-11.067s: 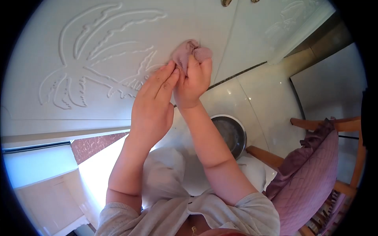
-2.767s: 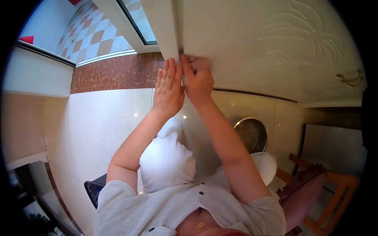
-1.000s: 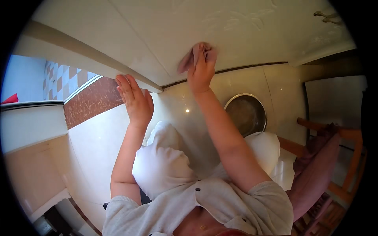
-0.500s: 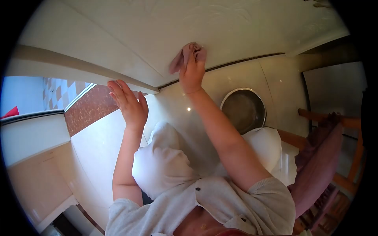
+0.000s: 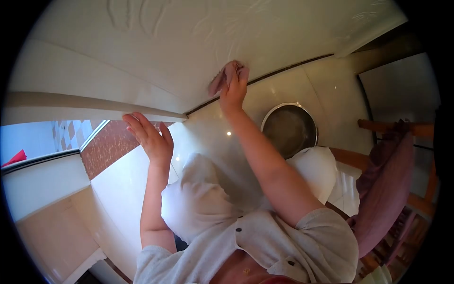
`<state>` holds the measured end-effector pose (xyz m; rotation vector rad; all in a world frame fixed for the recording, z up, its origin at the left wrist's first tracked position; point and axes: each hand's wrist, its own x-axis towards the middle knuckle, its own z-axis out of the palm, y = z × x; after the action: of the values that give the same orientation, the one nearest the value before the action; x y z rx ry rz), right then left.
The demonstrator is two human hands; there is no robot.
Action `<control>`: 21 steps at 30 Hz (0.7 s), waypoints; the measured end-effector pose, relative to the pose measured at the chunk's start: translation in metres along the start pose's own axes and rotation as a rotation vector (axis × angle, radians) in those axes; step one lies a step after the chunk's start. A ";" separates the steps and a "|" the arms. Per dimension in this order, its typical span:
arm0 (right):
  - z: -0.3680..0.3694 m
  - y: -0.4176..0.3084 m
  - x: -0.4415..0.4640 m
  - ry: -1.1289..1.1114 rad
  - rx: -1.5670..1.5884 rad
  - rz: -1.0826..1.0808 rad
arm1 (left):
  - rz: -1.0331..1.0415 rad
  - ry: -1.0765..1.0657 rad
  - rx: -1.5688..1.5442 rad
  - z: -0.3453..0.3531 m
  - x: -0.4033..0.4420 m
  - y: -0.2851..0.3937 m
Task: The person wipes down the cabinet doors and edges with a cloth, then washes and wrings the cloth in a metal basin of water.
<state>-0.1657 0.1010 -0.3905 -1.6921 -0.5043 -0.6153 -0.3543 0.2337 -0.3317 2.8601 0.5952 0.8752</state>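
A crumpled pink cloth [image 5: 222, 81] is pressed by my right hand [image 5: 233, 97] against the pale wall [image 5: 184, 52], low down near the dark line where it meets the floor. My fingers are closed round the cloth and partly hidden in its folds. Further left, my left hand [image 5: 150, 141] has its fingers stretched out, their tips at the edge of a white frame [image 5: 90, 105]. Nothing is held in it. Beside my right forearm a round metal basin [image 5: 290, 131] stands on the floor, apparently with water in it.
Shiny pale floor tiles [image 5: 333, 97] lie around the basin, close to my knees. On the right stands a wooden chair [image 5: 397, 128] with a mauve cloth [image 5: 385, 189] over it. A reddish-brown marbled strip [image 5: 111, 144] crosses the doorway on the left.
The cloth and my right hand have shifted slightly down the wall. My left hand is still at the frame's edge. The head view has tilted, showing more relief pattern at the top.
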 end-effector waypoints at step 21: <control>-0.017 0.036 0.043 0.216 -0.198 0.094 | 0.228 0.014 -0.005 0.013 0.018 0.022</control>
<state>-0.1122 0.0776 -0.3871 -1.7979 -0.2143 -0.7894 -0.3261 0.2211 -0.3288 2.9608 0.2698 0.9245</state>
